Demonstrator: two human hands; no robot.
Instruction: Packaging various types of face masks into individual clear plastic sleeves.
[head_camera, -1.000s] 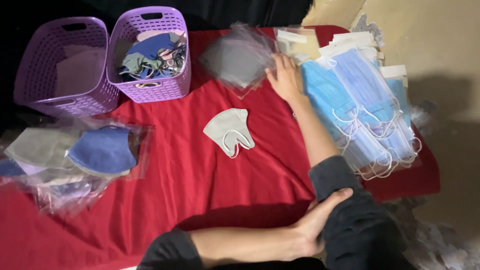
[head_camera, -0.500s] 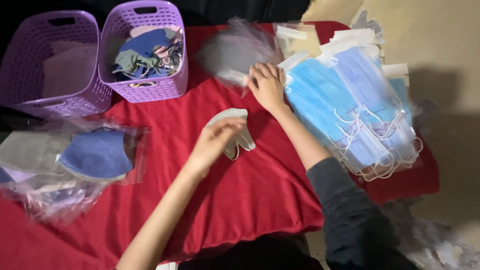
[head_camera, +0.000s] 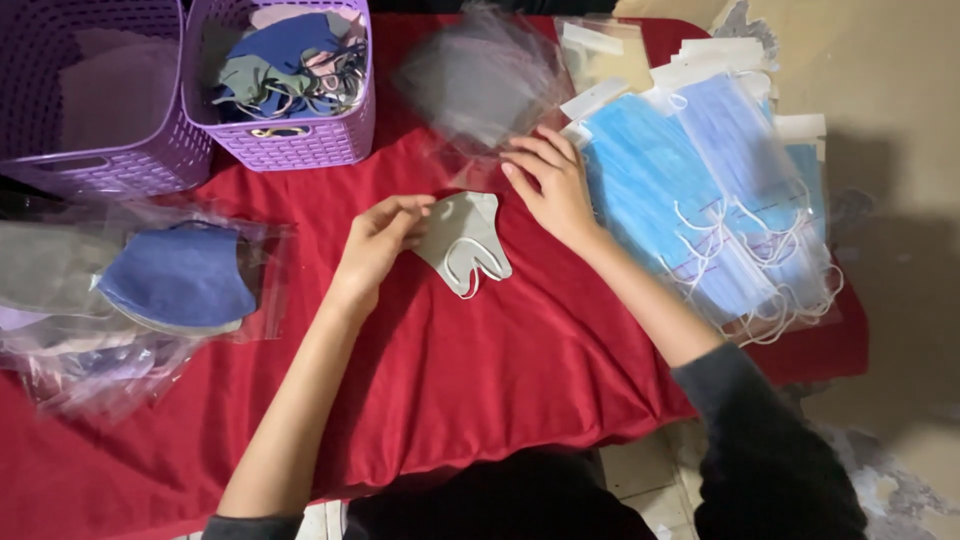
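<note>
- The left hand (head_camera: 380, 235) pinches the grey mask (head_camera: 462, 238) at the middle of the red cloth (head_camera: 480, 370).
- The right hand (head_camera: 548, 180), grip released, touches the clear bag (head_camera: 480, 85) near the far edge.

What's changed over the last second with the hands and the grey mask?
The left hand, down by the body a second ago, has come up onto the red cloth and taken the grey mask by its left edge. The right hand has drawn back a little from the clear bags toward the mask. The purple baskets, blue mask stack and bagged masks at left lie as before.
</note>
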